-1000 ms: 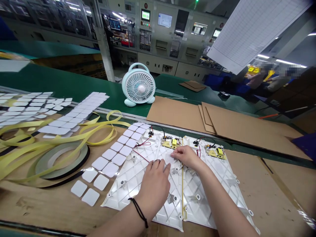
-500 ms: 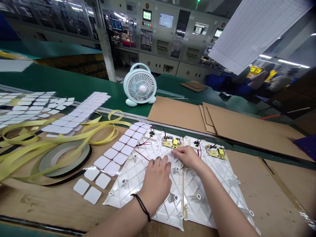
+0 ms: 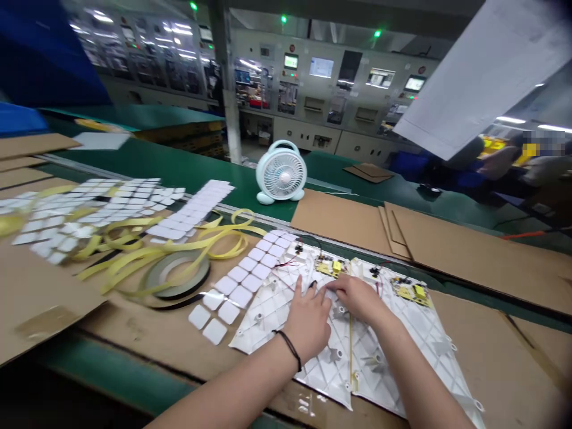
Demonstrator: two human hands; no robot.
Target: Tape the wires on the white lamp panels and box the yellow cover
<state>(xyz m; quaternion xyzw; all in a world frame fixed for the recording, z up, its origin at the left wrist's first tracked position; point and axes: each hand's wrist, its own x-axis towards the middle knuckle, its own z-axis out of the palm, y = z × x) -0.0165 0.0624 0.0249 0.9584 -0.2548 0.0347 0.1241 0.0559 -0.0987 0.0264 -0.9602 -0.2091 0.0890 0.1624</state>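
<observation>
the left hand has its fingers spread and loose, resting on the left white panel, which lies directly beneath them. the right hand has its fingertips down on that same panel, just beside the left fingers; whether they pinch anything, i cannot tell. just beyond both sets of fingertips sits a circuit board; white squares lie left of the left fingers.

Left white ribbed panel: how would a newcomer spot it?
Nearer the camera than the light-blue fan lie two side-by-side white ribbed panels. Pick the left panel: unlike the right panel, it has the fingers of both the left hand and right hand over it.
</observation>
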